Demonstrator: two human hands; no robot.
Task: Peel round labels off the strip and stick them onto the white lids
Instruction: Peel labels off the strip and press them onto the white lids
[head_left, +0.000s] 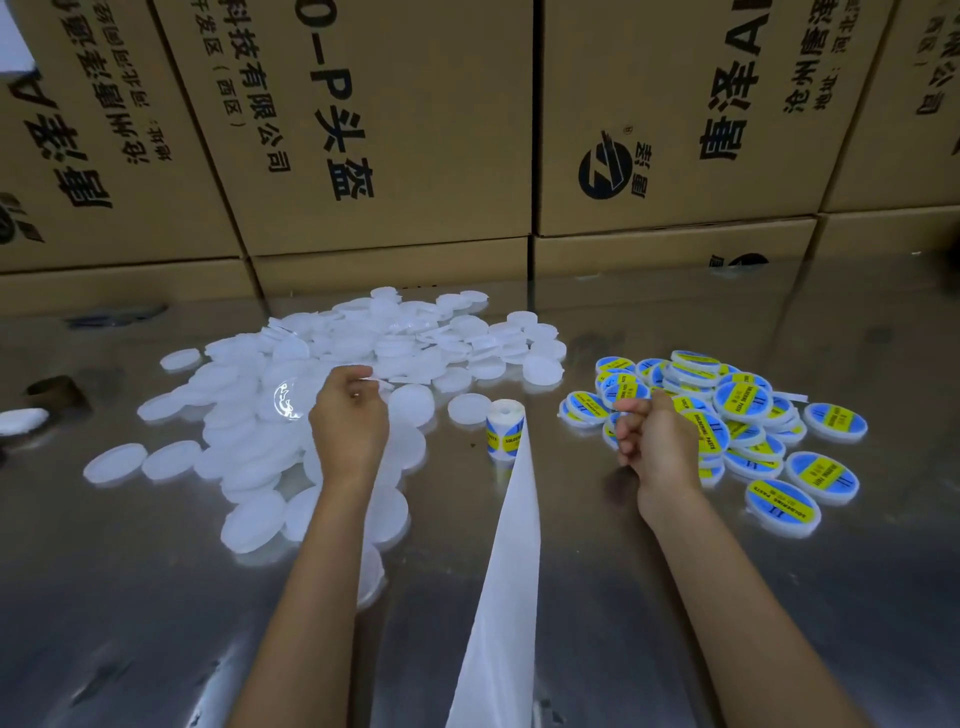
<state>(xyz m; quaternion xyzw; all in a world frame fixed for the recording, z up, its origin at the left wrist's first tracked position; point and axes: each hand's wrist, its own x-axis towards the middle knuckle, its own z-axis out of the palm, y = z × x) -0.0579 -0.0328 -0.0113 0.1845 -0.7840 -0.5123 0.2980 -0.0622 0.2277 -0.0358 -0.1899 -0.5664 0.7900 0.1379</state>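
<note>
The left hand (349, 415) is pinching a light, stiff lid (382, 382) by its edge beside the roll (503, 428), while the right hand (655, 434) is curling, holding nothing I can see.

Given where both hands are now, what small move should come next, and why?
Probably the left hand lifts the plain white plastic lid it pinches from the pile, bringing it toward the upright roll of blue-yellow round labels, since the right hand appears empty over the labelled lids.

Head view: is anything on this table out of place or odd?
Mostly orderly. One odd thing: a long empty backing strip trails from the label roll toward the camera, between both arms. Blank lids lie heaped left, labelled lids right.
</note>
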